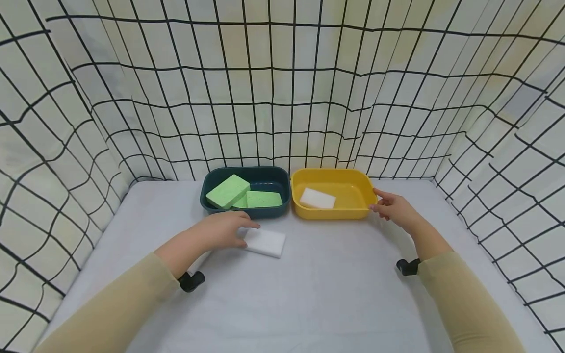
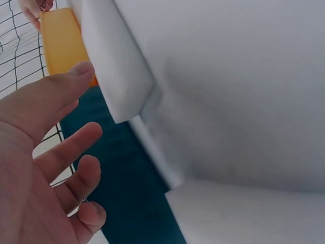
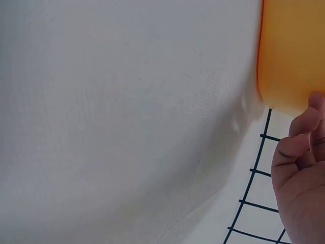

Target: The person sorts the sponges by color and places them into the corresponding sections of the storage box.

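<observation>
A: Lying flat on the pale grey cloth-covered surface (image 1: pixel 309 294) is a white rectangular foam sponge block (image 1: pixel 265 242), its long axis running left to right with the right end angled slightly toward the viewer. It sits just in front of the dark teal plastic tray (image 1: pixel 212 203).

B: And the left hand?

A: The left hand (image 1: pixel 222 230) reaches in from the lower left, palm down, fingers straight and relaxed, fingertips touching the block's left end. In the left wrist view the fingers (image 2: pixel 71 147) are spread and loose, clamped on nothing.

B: What about the right hand?

A: The right hand (image 1: pixel 395 208) rests against the right rim of the yellow plastic tray (image 1: pixel 366 196), fingers curled lightly at its edge, forearm angled in from the lower right.

B: What is in the trays?

A: The teal tray holds green rectangular sponges (image 1: pixel 240 193), one propped at a tilt. The yellow tray holds a second white sponge block (image 1: pixel 318 198), lying flat.
</observation>
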`<action>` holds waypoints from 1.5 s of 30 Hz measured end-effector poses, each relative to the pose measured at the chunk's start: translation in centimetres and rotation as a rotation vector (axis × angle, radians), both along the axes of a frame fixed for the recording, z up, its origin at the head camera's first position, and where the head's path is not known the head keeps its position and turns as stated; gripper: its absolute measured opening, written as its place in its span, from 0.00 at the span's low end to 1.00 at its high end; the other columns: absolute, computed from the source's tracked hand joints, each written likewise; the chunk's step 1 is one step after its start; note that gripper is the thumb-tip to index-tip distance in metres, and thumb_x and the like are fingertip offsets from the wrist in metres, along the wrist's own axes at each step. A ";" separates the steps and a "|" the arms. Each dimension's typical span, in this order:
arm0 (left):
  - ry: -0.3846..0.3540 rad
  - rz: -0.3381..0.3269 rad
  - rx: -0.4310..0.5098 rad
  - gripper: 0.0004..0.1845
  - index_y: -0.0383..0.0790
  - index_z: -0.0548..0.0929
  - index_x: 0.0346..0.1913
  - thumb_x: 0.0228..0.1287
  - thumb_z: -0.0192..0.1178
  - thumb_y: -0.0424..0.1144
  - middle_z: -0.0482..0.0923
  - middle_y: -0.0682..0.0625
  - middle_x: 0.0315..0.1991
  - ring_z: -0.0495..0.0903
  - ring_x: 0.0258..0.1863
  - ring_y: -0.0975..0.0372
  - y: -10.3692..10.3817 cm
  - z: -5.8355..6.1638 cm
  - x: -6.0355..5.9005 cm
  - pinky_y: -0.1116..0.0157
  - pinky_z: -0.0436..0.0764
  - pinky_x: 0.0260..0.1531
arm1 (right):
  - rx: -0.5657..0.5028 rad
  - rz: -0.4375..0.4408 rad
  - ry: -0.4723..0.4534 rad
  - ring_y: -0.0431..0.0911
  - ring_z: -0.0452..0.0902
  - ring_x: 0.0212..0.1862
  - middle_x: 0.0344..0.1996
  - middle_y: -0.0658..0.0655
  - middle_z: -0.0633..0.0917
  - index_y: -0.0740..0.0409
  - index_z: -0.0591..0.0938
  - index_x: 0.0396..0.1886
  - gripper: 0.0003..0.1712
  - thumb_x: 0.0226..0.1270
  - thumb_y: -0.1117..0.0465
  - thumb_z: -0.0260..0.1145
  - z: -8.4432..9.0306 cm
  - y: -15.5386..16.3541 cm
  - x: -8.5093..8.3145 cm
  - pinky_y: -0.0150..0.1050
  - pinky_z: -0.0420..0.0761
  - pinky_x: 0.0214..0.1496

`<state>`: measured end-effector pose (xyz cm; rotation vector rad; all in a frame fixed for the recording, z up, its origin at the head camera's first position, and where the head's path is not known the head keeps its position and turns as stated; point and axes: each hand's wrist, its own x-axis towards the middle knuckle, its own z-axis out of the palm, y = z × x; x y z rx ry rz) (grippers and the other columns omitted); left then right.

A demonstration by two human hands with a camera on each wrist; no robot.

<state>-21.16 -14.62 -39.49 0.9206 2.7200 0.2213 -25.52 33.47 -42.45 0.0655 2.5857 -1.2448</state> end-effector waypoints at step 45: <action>-0.051 0.016 -0.006 0.37 0.45 0.74 0.69 0.56 0.74 0.45 0.73 0.47 0.64 0.74 0.60 0.55 -0.4 -2.9 -1.6 0.54 0.74 0.60 | -0.012 -0.001 -0.002 0.55 0.72 0.40 0.42 0.62 0.76 0.46 0.57 0.79 0.44 0.70 0.47 0.66 -0.3 0.2 -0.4 0.39 0.73 0.46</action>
